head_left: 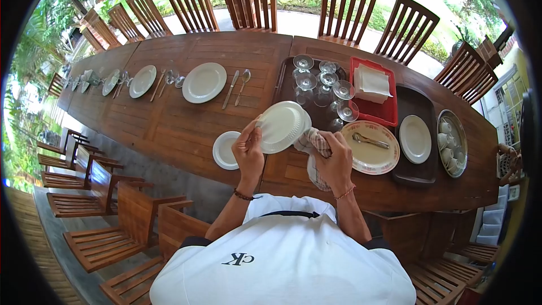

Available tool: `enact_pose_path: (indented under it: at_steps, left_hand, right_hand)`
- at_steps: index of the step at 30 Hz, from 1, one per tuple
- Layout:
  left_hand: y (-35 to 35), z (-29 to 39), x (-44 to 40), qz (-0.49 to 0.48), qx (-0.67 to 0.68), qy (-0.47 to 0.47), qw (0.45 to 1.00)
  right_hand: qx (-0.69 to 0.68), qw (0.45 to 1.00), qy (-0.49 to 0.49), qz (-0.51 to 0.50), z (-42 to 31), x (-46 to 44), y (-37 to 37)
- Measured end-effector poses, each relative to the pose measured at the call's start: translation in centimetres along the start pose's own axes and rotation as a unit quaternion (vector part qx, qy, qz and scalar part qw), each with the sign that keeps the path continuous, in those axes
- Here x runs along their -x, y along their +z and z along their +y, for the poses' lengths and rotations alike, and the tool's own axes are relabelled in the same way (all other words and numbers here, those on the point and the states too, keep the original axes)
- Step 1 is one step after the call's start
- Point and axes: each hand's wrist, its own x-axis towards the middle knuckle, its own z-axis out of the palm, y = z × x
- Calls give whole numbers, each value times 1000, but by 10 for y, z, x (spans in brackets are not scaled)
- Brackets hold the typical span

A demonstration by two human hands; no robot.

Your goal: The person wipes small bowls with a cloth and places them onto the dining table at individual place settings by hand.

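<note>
My left hand [249,151] grips the rim of a white plate [280,126] with a ribbed edge, held tilted above the table. Another white rim shows behind it, so there may be more than one plate. My right hand [337,159] is closed around a checked dish cloth [317,149], which touches the plate's right edge and hangs down. Left of my left hand, a small white plate [224,152] lies on the table near its front edge. An oval patterned platter [367,157] with metal cutlery on it sits just right of my right hand.
On the long wooden table [169,124], place settings with a large plate [204,82] run leftward. Upside-down stemmed glasses [305,80] stand beside a red tray [389,114] of napkins. Farther right are a dark tray [416,175] and a cup basin [464,170]. Chairs [189,3] line both sides.
</note>
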Motion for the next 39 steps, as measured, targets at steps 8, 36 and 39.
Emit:
enact_pose_path:
  at_steps: [8,36,39]
  left_hand:
    - [22,12,24,-109,-28,-4,994]
    - [-9,-45,55,-287,101,-363,881]
    - [-11,-94,66,-207,151,-225,940]
  right_hand:
    - [-79,990,-94,72,-22,-1,32]
    - [-179,978,-53,91,-10,-7,39]
    - [-223,969,-107,7,-16,14,37]
